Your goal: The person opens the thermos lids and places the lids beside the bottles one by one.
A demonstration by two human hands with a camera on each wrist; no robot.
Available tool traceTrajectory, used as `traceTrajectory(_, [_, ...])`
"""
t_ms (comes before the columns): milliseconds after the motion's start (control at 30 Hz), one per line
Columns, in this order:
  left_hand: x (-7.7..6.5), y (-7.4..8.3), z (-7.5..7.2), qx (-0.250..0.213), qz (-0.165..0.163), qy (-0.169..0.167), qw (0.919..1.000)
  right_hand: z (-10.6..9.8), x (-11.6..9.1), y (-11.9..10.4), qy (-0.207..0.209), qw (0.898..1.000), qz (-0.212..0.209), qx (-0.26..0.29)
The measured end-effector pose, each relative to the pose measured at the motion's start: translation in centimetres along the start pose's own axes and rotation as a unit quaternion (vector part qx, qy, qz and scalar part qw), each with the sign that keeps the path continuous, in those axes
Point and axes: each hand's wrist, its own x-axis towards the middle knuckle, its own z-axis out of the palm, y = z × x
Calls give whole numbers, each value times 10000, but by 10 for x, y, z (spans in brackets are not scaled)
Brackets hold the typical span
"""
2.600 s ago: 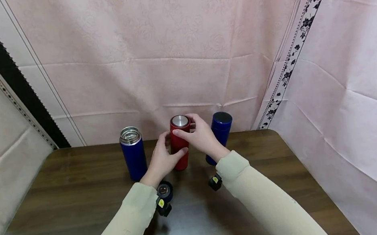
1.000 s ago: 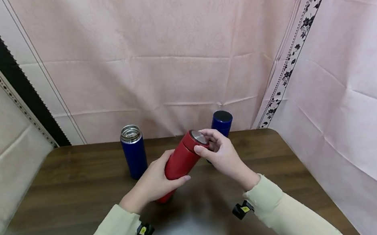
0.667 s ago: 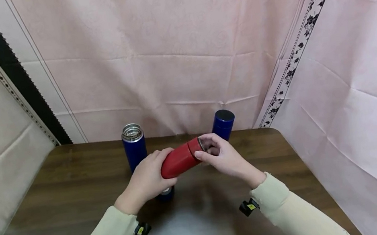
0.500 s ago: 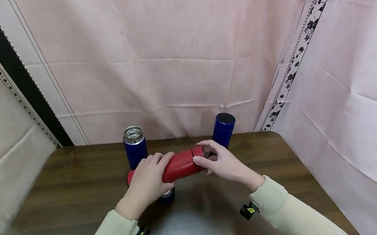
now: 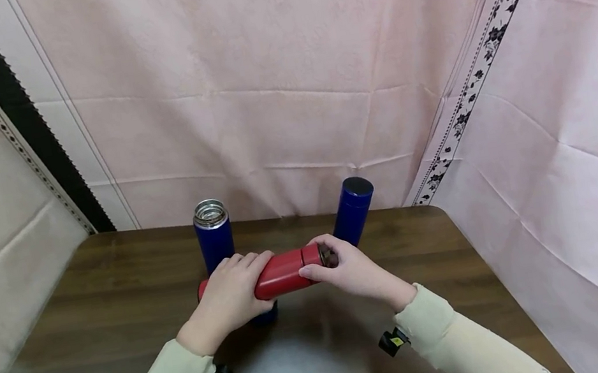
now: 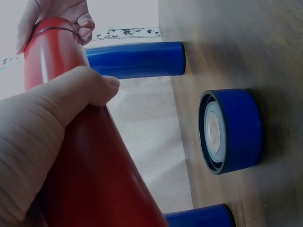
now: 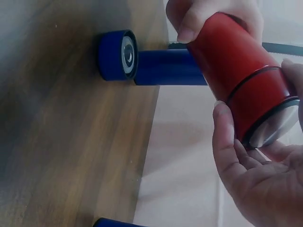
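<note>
A red thermos flask [image 5: 283, 274] lies nearly level above the table, its lidded end pointing right. My left hand [image 5: 228, 294] grips it round the body. On the lid [image 7: 262, 101], with its steel-coloured top, the fingers and thumb of my right hand [image 5: 353, 275] hold on; a thin dark seam parts lid from body. Below the flask a blue lid [image 6: 244, 130] sits on the table with its hollow inside facing up, mostly hidden in the head view by the flask and my left hand.
Behind my left hand stands a blue thermos [image 5: 216, 244] without its lid, steel mouth showing. Another blue thermos [image 5: 355, 210], with its lid on, stands behind my right hand. The brown wooden table [image 5: 91, 308] ends at a pale pink curtain [image 5: 284, 85].
The red thermos, upright on the table at first, is lifted, drawn nearer and tipped almost level. Both hands came along with it; in the last half second they have sunk slightly.
</note>
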Motion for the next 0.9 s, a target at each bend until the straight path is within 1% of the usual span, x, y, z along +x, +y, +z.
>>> traceTrajectory(200, [-6,1,-3,-114,-18,-59,9999,6,-7,2,-9,9997,-209,151])
traceTrajectory(333, [-10,0,-7,-287,-93,-111,9995,13,-10,3,-9,9989,-471,71])
traceTrajectory(433, [-11,-1,-7,-332,-103,-177,9992,16,-12,2,-33,9983,-585,-13])
traceTrajectory(600, [-10,-1,-11,-368,-34,-308,9988,16,-14,-1,-98,9983,-568,-31])
traceTrajectory(667, [-8,-1,-13,-399,-31,-311,9987,15,-15,-1,-79,9983,-578,-22])
traceTrajectory(767, [-6,0,-17,-436,-67,-350,9984,13,-16,-2,-42,9982,-592,21])
traceTrajectory(900, [-3,3,-20,-419,-154,-533,9976,12,-18,-1,-71,9983,-574,41])
